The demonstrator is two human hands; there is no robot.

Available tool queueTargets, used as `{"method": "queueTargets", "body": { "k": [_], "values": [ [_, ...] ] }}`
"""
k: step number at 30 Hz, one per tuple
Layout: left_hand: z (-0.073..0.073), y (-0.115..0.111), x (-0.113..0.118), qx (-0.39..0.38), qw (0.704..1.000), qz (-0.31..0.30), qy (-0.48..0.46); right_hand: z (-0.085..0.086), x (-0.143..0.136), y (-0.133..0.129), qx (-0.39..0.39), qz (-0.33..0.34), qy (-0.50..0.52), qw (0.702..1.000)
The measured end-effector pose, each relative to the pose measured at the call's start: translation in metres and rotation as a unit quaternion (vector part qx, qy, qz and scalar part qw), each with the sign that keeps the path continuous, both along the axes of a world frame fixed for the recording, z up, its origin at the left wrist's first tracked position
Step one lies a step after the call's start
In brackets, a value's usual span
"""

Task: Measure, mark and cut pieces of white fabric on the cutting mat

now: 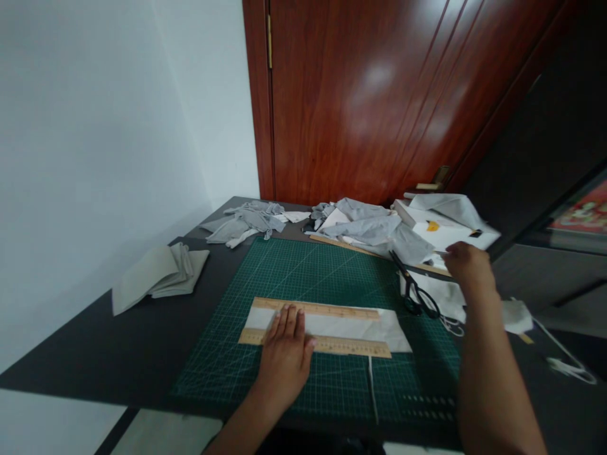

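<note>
My left hand (286, 347) lies flat, fingers stretched out, across a strip of white cloth (327, 324) and a wooden ruler (353, 346) along its near edge. The fingertips reach a second wooden ruler (327, 309) on the far edge. A white cord (372, 388) extends from under the near side toward the table edge. Raised at the right, my right hand (468, 262) is closed in a pinch. Something thin seems to stick out from its fingers, too small to name. Left of that hand, black-handled scissors (413, 292) lie on the green cutting mat (303, 268).
Folded pale cloth (165, 275) sits at the left of the dark table (118, 354). Grey scraps (246, 221) and crumpled fabric (367, 224) line the back, beside a white box (434, 224). A long wooden strip (346, 247) crosses the mat's far edge. White cloth and cord (571, 366) lie right.
</note>
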State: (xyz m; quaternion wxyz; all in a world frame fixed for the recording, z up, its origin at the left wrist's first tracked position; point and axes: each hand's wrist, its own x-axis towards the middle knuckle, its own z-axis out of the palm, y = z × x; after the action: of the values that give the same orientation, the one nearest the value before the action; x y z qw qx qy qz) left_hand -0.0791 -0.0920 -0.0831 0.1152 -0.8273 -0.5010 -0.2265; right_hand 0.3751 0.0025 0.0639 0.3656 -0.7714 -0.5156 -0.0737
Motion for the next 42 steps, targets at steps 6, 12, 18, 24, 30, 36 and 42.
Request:
{"method": "queueTargets", "body": {
  "k": [6, 12, 18, 24, 30, 36, 42],
  "values": [
    [0.005, -0.001, 0.001, -0.014, 1.000, 0.002, 0.011, -0.020, -0.105, 0.039, -0.084, 0.310, 0.058, 0.945],
    [0.008, -0.001, 0.001, -0.023, 1.000, 0.003, 0.020, -0.055, -0.176, 0.032, -0.096, 0.467, 0.109, 0.872],
    [0.004, -0.001, 0.000, 0.000, 1.000, -0.001, 0.025, -0.095, -0.172, 0.033, -0.045, 0.404, 0.122, 0.905],
    [0.005, -0.001, -0.002, 0.017, 0.999, -0.006, 0.035, -0.118, -0.162, 0.045, -0.059, 0.385, 0.148, 0.909],
    [0.008, -0.001, -0.002, 0.027, 0.999, -0.014, 0.035, -0.116, -0.160, 0.043, -0.058, 0.422, 0.147, 0.893],
    [0.006, -0.001, -0.002, 0.017, 0.999, -0.014, 0.034, -0.113, -0.151, 0.047, -0.053, 0.430, 0.153, 0.888],
    [0.005, 0.000, -0.002, -0.002, 1.000, -0.011, 0.025, -0.116, -0.148, 0.043, -0.111, 0.445, 0.174, 0.871]
  ]
}}
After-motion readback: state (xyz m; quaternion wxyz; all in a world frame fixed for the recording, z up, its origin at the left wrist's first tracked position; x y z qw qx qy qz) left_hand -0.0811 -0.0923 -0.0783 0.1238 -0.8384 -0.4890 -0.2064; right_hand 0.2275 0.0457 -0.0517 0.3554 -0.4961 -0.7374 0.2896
